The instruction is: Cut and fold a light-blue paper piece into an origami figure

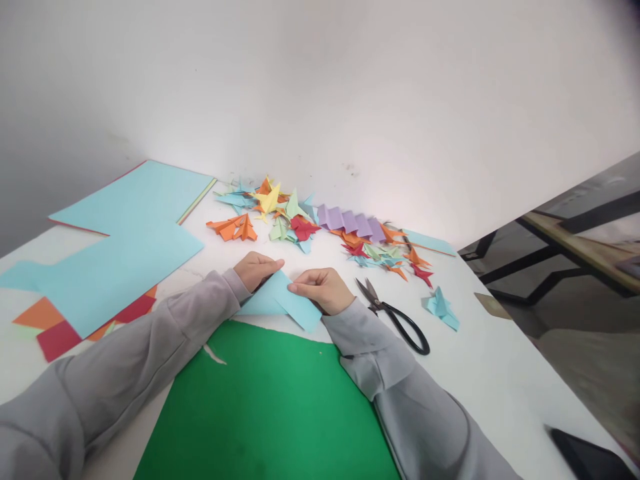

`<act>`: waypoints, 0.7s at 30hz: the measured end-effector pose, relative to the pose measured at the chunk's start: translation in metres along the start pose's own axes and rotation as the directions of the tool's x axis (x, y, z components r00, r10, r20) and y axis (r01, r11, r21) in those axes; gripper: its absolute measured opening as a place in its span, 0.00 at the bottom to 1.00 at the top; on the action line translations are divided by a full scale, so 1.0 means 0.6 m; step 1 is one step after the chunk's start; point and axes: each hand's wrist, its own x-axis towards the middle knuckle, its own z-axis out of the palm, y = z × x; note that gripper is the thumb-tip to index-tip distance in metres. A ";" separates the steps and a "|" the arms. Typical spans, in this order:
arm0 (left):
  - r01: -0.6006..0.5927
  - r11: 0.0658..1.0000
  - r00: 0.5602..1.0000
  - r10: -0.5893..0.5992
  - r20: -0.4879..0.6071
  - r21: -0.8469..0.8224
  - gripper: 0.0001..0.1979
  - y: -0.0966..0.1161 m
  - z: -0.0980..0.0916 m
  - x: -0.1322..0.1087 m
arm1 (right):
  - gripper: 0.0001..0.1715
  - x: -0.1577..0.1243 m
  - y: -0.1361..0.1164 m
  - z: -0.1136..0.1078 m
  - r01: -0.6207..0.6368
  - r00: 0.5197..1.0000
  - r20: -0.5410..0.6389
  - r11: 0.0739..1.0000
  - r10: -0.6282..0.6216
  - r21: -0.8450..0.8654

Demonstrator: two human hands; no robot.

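Between my hands is a light blue sheet of paper (287, 298), folded so that one flap crosses over the other. My left hand (257, 269) pinches its upper left edge near the top corner. On the right side my right hand (323, 288) grips the folded flap, thumb on top and the other fingers partly hidden behind. The paper is held just above the white table, at the far edge of a green sheet (280, 400). Black-handled scissors (393, 313) lie open-bladed to the right of my right hand.
Folded paper figures in several colours (270, 200) lie along the wall, with a pleated purple strip (353, 223) among them. Large blue sheets (125, 267) cover the left side. A blue folded figure (441, 308) sits at right, and a dark flat object (590, 453) near the table's right edge.
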 end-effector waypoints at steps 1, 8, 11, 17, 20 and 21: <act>0.009 1.000 1.000 -0.009 -0.021 0.007 0.25 0.000 0.001 0.000 | 0.14 0.000 -0.001 0.000 -0.002 1.000 0.000 1.000 0.002 -0.003; -0.076 0.988 0.995 0.067 0.073 0.134 0.17 -0.006 -0.004 0.003 | 0.15 0.004 0.006 -0.003 0.040 0.999 0.007 0.998 -0.039 -0.049; -0.116 0.979 0.991 0.103 0.083 0.166 0.16 -0.006 -0.007 0.004 | 0.16 0.002 0.006 -0.003 0.040 0.999 0.034 0.998 -0.039 -0.048; -0.095 0.990 0.993 0.087 0.075 0.108 0.23 0.000 -0.006 0.004 | 0.17 -0.004 0.000 0.001 0.021 0.997 0.079 0.998 -0.016 -0.063; 0.001 1.000 0.999 -0.001 0.039 -0.012 0.23 0.005 -0.004 0.001 | 0.17 -0.003 0.000 0.000 0.032 0.999 0.009 0.998 -0.032 -0.053; 0.035 0.998 0.999 -0.033 0.039 -0.048 0.22 0.006 -0.003 0.000 | 0.17 -0.002 0.001 -0.001 0.037 0.999 -0.024 0.999 -0.038 -0.035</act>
